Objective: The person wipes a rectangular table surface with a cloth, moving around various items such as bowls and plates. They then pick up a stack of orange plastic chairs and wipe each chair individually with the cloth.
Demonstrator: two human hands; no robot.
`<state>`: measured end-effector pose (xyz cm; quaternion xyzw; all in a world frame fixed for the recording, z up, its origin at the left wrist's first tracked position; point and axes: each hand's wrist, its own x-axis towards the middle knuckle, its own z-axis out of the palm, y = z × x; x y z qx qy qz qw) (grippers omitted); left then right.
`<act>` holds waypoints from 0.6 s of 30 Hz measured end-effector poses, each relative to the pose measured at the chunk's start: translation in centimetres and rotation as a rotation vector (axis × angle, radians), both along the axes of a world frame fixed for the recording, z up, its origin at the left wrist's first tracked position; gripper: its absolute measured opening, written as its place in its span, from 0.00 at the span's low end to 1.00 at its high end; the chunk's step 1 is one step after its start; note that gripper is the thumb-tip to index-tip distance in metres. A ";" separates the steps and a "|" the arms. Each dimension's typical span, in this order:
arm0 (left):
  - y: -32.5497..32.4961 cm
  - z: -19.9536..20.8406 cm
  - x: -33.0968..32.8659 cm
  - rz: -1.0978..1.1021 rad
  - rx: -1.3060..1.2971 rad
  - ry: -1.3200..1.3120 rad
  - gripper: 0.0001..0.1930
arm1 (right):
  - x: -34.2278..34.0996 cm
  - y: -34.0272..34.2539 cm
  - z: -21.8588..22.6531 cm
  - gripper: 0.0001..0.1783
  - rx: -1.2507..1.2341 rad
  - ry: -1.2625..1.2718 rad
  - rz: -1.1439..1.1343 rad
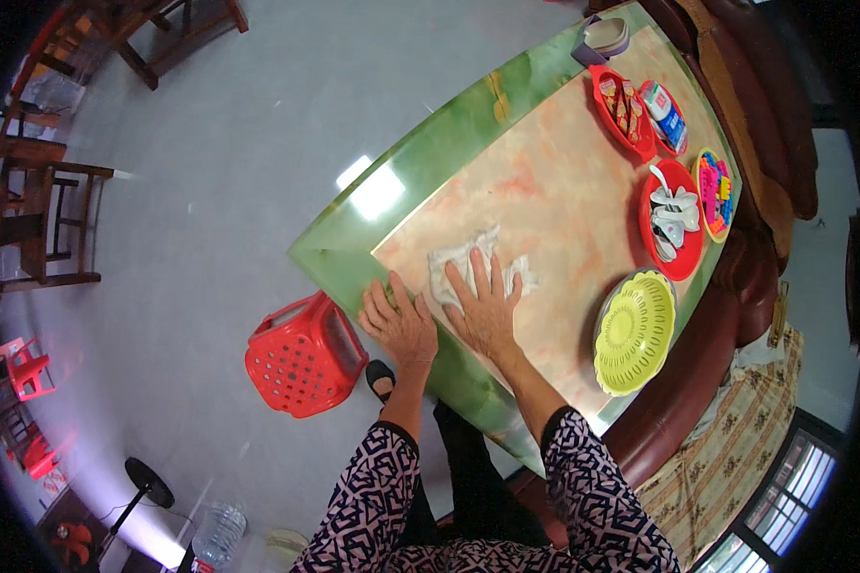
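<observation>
My right hand (484,310) lies flat with its fingers spread on a crumpled white cloth (444,272), pressing it to the table's peach marbled top. The cloth shows around and beyond the fingertips; the part under the palm is hidden. Close by on the left, my left hand (398,323) rests over the green border of the table (392,210), its fingers stretched out and nothing seen in them. It is apart from the cloth.
On the table's right stand a yellow-green basket (634,331), a red bowl of white spoons (674,224), a basket of colourful blocks (714,194), a red tray of packets (621,110) and a bluish-white pack (666,116). A red plastic stool (306,358) stands left; a brown sofa (659,420) runs right.
</observation>
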<state>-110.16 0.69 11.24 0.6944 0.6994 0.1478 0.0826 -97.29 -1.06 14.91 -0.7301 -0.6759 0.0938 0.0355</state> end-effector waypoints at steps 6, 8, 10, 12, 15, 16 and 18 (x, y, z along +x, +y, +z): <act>0.1 0.6 -2.0 -0.114 0.007 -0.167 0.29 | -4.7 -8.6 0.6 0.40 -0.187 -0.013 0.017; 0.6 0.6 -3.3 -0.072 0.030 -0.220 0.29 | -4.3 -7.9 1.1 0.40 -0.199 0.024 0.051; 1.8 0.1 -4.6 -0.019 0.053 -0.228 0.29 | -3.9 -5.6 1.3 0.40 -0.169 0.048 0.100; 3.2 0.0 -5.2 0.046 0.072 -0.189 0.29 | -3.1 -1.4 0.6 0.40 -0.100 0.061 0.165; 4.2 0.1 -4.6 0.024 0.061 -0.188 0.29 | -1.7 4.6 -0.4 0.39 -0.020 0.066 0.153; 4.5 0.2 -4.5 0.031 0.053 -0.177 0.29 | -1.0 6.8 -0.6 0.39 0.007 0.054 0.147; 4.2 0.0 -4.2 0.038 0.036 -0.157 0.28 | 0.4 10.9 -1.1 0.38 0.060 0.026 0.127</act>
